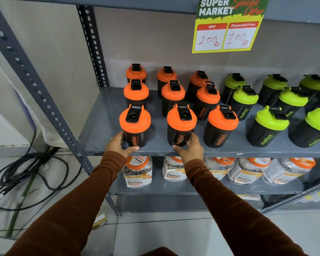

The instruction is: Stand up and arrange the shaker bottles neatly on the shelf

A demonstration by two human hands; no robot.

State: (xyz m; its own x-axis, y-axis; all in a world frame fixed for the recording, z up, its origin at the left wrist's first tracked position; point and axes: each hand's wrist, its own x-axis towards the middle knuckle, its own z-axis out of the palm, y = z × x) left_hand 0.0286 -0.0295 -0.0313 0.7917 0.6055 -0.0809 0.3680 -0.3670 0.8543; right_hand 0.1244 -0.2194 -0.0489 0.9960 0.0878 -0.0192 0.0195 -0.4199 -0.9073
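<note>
Black shaker bottles stand upright in rows on a grey metal shelf (100, 126). Several on the left have orange lids, several on the right have green lids (272, 119). My left hand (119, 145) wraps the base of the front-left orange-lidded bottle (135, 124). My right hand (189, 146) holds the base of the front-middle orange-lidded bottle (181, 124). A third front-row orange-lidded bottle (221, 126) stands untouched to the right. All the bottles rest on the shelf near its front edge or behind it.
A price sign (227, 24) hangs from the shelf above. Clear jars with orange lids (139, 172) fill the shelf below. A perforated grey upright (35, 85) frames the left side. Black cables (26, 172) lie on the tiled floor at left.
</note>
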